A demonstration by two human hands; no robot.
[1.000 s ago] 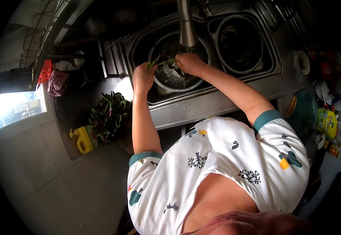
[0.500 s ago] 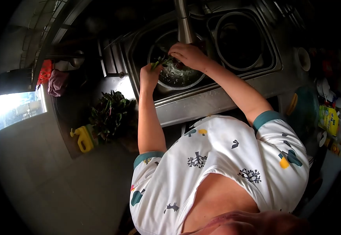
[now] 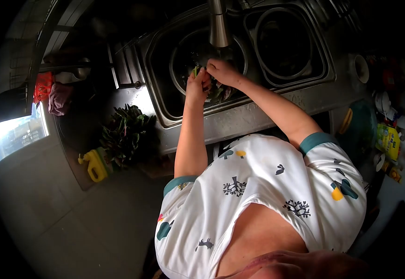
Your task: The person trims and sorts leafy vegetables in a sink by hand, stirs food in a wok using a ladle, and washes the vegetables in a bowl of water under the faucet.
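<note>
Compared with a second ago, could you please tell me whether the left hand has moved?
Yes, the left hand has moved rightward in the view, closer to the tap.

A: Where's the light coming from?

B: The window [image 3: 14, 137] at the far left, bright enough that the view outside is mostly washed out.

A: What's below it?

B: Large grey tiles [image 3: 39, 195] with thin straight seams. I can't tell where wall ends and floor begins.

A: Any furniture?

B: A metal counter [image 3: 281, 103] across the front, with a bright patch of light [image 3: 139, 98] near its left end. A darker worktop [image 3: 76, 139] sits to the left, its edge running beside the tiles.

A: Higher up?

B: A wire shelf [image 3: 38, 65] at the upper left, in shade.

A: And the right?

B: Dim, with a pale, cluttered tabletop [image 3: 392, 197] fading into black
</note>
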